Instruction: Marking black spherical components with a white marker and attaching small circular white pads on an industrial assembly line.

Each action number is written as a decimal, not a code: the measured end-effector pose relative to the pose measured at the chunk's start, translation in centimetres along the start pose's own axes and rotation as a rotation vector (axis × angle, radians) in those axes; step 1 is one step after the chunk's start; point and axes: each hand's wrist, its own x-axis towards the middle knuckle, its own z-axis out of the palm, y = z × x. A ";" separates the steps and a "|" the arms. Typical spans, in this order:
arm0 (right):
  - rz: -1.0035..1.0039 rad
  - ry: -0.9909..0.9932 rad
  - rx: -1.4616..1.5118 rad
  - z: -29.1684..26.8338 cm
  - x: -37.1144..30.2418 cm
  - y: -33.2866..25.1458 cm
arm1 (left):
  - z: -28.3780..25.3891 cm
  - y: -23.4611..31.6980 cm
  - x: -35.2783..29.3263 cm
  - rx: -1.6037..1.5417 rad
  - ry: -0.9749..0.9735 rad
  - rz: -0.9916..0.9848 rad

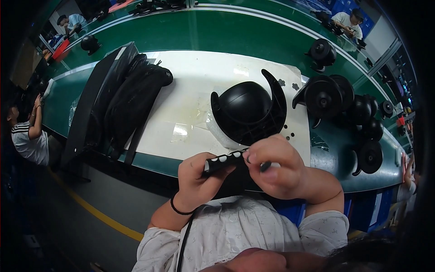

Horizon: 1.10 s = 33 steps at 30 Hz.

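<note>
In front of my body, my left hand (198, 176) is closed around one end of a black strip (225, 159) dotted with white round spots. My right hand (280, 167) is at the strip's other end with its fingers pinched. A small dark piece (266, 166) shows between these fingers, too small to name. Just beyond the hands, a glossy black rounded shell with curved arms (244, 103) rests on a white work mat (199, 68). Some bubble-like clear wrap (221, 132) lies partly under the shell.
On the left stands a long black box (88, 109) with black fabric-like pieces (136, 97) against it. Several black round assemblies (322, 96) crowd the right of the green table (362, 179). Small dark discs (287, 135) lie on the mat. Other people sit at the left and far sides.
</note>
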 end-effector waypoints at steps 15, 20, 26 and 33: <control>0.792 -0.041 0.227 -3.6 1.7 1.2 | -2.7 2.4 0.8 -0.404 -0.318 -0.483; 0.717 -0.075 0.120 -3.1 1.5 1.2 | -1.4 -0.1 0.8 0.094 -0.200 -0.016; 0.172 -0.154 -0.368 -2.4 0.0 1.7 | 0.9 -2.8 1.7 0.070 -0.181 0.065; 0.389 -0.024 -0.298 -3.8 -0.8 -0.2 | 1.5 -3.5 1.6 0.069 -0.087 0.127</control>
